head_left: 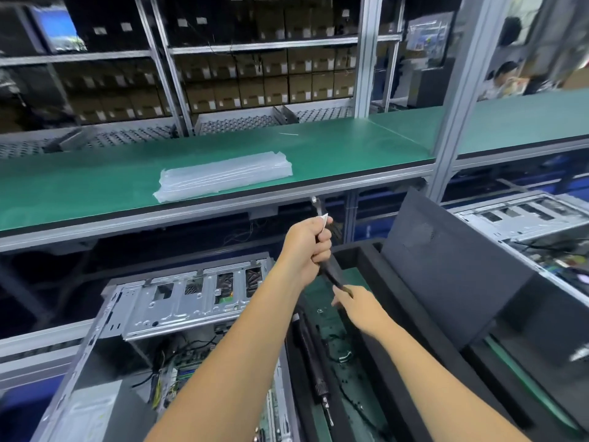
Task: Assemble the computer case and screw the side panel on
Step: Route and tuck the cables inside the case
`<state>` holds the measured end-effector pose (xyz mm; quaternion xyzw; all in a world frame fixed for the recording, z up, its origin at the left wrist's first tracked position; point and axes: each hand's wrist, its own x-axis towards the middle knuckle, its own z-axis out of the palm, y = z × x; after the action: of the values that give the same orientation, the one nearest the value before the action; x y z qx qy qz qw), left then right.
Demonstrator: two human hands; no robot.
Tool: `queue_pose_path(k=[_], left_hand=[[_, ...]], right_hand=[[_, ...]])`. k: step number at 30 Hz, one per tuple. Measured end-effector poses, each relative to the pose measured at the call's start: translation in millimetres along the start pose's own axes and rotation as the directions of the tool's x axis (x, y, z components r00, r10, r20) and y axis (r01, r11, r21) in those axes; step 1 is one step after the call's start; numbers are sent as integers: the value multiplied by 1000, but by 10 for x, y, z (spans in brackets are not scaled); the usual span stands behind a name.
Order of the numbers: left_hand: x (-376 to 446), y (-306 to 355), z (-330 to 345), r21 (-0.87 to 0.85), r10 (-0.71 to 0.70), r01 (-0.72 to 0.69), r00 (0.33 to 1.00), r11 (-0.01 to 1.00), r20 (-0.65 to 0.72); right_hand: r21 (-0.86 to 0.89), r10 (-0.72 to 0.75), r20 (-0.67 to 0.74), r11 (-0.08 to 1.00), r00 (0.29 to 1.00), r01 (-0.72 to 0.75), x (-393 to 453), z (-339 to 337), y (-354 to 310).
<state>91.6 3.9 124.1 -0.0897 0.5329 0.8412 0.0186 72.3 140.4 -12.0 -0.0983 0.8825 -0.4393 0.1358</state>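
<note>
An open computer case [165, 301] lies at the lower left, its metal drive cage and wiring exposed. A dark grey side panel [446, 266] leans upright at the right, in a black foam tray [366, 260]. My left hand [310, 250] grips the upper part of a long black electric screwdriver [331, 272], held in the air above the tray, with a white tag and a metal tip showing above the fist. My right hand [353, 306] pinches the tool's lower end. A second screwdriver [314, 355] lies in the tray below.
A green shelf [95, 183] runs across at chest height and carries a stack of clear plastic bags [223, 175]. Racks of boxes stand behind it. Another open case [522, 215] sits at the far right. A person [503, 78] is at the back right.
</note>
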Motion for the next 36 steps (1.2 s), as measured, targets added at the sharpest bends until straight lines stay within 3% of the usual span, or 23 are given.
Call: queue_pose_path(k=[3,6,10,16,22,27,33,36], left_hand=[[80,140,-30,-28,105,-108,989,994,-105],[71,296,-130,72,188,-177,961,982,-201],[-129,432,-428,259,288,-239,942,936,-174],[-641,549,-1191,543,311,-168,932,823,-185],[-993,261,-1858,534,168,4,947,846,-273],[-1084,-223,-2158,723,211,-12,960,690,-185],[-1027,-535,-2107,689,150,-57,986,723,-76],[-986,-624,-2114,520,91,-61,995,852,-31]], right_hand=[[199,-68,-83,976,994,83,-10,-178,-78],[337,-195,-95,916,976,216,-37,-333,-341],[527,-351,-47,786,935,322,-164,-305,-902],[826,-496,196,549,846,131,-486,257,-1554],[767,-389,163,628,907,132,-692,1064,-1599],[637,-266,144,762,953,116,-739,1346,-1383],[363,-261,13,901,965,239,-727,1427,-1190],[319,-266,-20,912,964,258,-637,1413,-1135]])
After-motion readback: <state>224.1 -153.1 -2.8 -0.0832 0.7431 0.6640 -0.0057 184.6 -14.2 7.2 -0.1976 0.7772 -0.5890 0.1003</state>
